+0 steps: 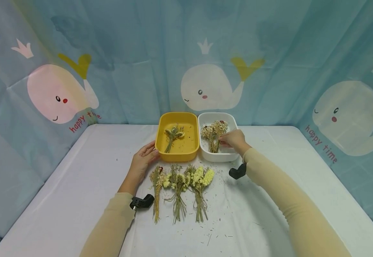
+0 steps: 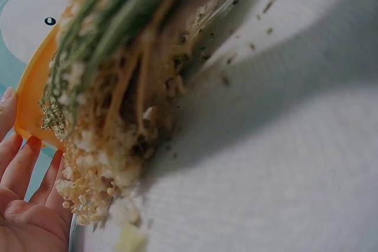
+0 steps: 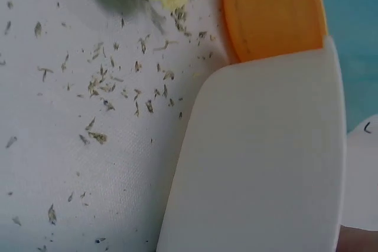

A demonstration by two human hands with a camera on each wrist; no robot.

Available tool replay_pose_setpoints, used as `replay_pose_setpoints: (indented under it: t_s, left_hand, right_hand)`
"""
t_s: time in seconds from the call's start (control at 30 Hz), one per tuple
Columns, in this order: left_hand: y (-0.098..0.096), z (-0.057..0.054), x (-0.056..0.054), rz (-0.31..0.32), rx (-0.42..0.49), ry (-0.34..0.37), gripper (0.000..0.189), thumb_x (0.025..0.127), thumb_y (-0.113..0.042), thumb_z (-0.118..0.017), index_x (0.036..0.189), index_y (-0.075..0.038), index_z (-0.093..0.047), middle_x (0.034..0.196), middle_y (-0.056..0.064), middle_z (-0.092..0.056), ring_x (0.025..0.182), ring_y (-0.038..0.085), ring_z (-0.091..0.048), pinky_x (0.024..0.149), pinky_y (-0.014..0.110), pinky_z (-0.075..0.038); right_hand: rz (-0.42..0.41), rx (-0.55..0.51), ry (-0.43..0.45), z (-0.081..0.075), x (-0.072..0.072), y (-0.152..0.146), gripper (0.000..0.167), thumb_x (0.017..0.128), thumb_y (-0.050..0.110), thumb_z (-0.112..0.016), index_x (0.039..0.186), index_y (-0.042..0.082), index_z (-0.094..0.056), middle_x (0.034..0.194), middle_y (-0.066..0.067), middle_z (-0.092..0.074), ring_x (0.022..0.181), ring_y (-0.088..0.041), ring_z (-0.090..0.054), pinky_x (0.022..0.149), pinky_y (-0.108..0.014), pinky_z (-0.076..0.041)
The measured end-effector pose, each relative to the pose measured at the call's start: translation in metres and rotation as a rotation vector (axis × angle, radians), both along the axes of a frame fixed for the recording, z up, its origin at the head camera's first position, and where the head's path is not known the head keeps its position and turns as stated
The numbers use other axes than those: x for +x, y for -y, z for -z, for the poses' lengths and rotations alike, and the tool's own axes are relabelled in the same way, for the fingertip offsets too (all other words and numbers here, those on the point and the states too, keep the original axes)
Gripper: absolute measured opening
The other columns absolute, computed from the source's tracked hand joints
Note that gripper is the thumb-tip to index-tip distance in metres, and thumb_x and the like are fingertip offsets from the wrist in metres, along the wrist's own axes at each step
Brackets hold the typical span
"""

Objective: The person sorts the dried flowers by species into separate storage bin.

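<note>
Nearest my left-wrist camera, a dried-flower bunch blurs across the view. I see the left hand, fingers extended, touching the yellow tray; the right hand pinches pale flowers by their stems inside the white tray. Three bunches lie in front, on the tabletop.

Yellow bin: upright, loose bits on floor; left hand touching its near left corner, fingers extended.
Sprig: small, green and cream, lying in yellow bin.
White bin: upright, just right of yellow bin.
Cream bunches: two in white bin, heads to the back; right hand pinching stems of the right one.
Front bunches: three in a row, heads toward bins; left slimmest, right yellowest.
</note>
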State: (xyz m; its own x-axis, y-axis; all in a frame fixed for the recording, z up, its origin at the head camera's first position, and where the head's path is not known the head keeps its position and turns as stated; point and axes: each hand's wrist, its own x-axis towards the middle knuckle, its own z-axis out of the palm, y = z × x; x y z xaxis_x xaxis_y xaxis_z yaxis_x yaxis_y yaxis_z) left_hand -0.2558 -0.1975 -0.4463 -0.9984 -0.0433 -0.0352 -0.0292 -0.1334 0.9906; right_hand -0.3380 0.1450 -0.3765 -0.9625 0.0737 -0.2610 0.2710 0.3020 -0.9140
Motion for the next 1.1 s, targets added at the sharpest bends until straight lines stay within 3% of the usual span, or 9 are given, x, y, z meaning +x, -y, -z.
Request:
replay_pose_setpoints:
  t_s: [0.23, 0.33, 0.43, 0.53, 0.8, 1.1]
  left_hand:
    - [-0.001, 0.000, 0.000, -0.014, 0.006, -0.007, 0.058, 0.098, -0.013, -0.064, 0.152, -0.012, -0.042, 0.156, 0.009, -0.044, 0.139, 0.027, -0.049, 0.095, 0.019, -0.057]
    - [-0.001, 0.001, 0.000, -0.006, 0.004, -0.022, 0.059, 0.097, -0.015, -0.065, 0.152, -0.012, -0.042, 0.156, 0.010, -0.043, 0.139, 0.028, -0.049, 0.095, 0.019, -0.057]
    - [-0.002, 0.003, 0.000, 0.006, 0.004, -0.033, 0.061, 0.097, -0.017, -0.066, 0.152, -0.011, -0.041, 0.157, 0.011, -0.043, 0.139, 0.028, -0.048, 0.097, 0.022, -0.057]
    - [-0.001, 0.003, 0.000, 0.012, 0.000, -0.035, 0.062, 0.097, -0.017, -0.066, 0.153, -0.011, -0.040, 0.157, 0.011, -0.042, 0.140, 0.028, -0.047, 0.099, 0.023, -0.056]
    - [0.001, 0.001, 0.001, 0.019, 0.000, -0.043, 0.063, 0.097, -0.018, -0.066, 0.153, -0.011, -0.039, 0.158, 0.011, -0.041, 0.140, 0.028, -0.047, 0.099, 0.022, -0.056]
    - [0.000, 0.000, 0.000, 0.003, 0.008, -0.032, 0.060, 0.097, -0.015, -0.065, 0.152, -0.011, -0.042, 0.157, 0.010, -0.043, 0.138, 0.027, -0.050, 0.098, 0.022, -0.057]
  right_hand:
    - [-0.060, -0.030, -0.031, -0.014, 0.014, -0.003, 0.036, 0.096, 0.006, -0.065, 0.129, -0.008, -0.062, 0.123, -0.023, -0.067, 0.076, -0.008, -0.074, 0.088, -0.029, -0.061]
    - [-0.073, -0.088, -0.031, -0.020, 0.024, -0.005, 0.038, 0.096, 0.007, -0.065, 0.130, -0.008, -0.061, 0.111, -0.017, -0.074, 0.076, -0.006, -0.074, 0.089, -0.028, -0.061]
    - [-0.091, -0.144, -0.026, -0.026, 0.038, -0.008, 0.040, 0.096, 0.008, -0.066, 0.132, -0.008, -0.059, 0.093, -0.003, -0.076, 0.081, -0.008, -0.075, 0.089, -0.027, -0.061]
    - [-0.134, -0.168, -0.028, -0.030, 0.053, -0.012, 0.042, 0.096, 0.009, -0.066, 0.133, -0.009, -0.057, 0.087, 0.005, -0.074, 0.084, -0.008, -0.075, 0.087, -0.025, -0.061]
    - [-0.251, -0.171, -0.028, -0.034, 0.092, -0.019, 0.044, 0.096, 0.010, -0.066, 0.133, -0.012, -0.056, 0.102, -0.003, -0.077, 0.086, -0.005, -0.074, 0.086, -0.022, -0.061]
    - [-0.259, -0.226, 0.011, -0.027, 0.120, -0.016, 0.044, 0.095, 0.009, -0.067, 0.131, -0.015, -0.056, 0.097, -0.002, -0.077, 0.087, -0.007, -0.074, 0.087, -0.026, -0.062]
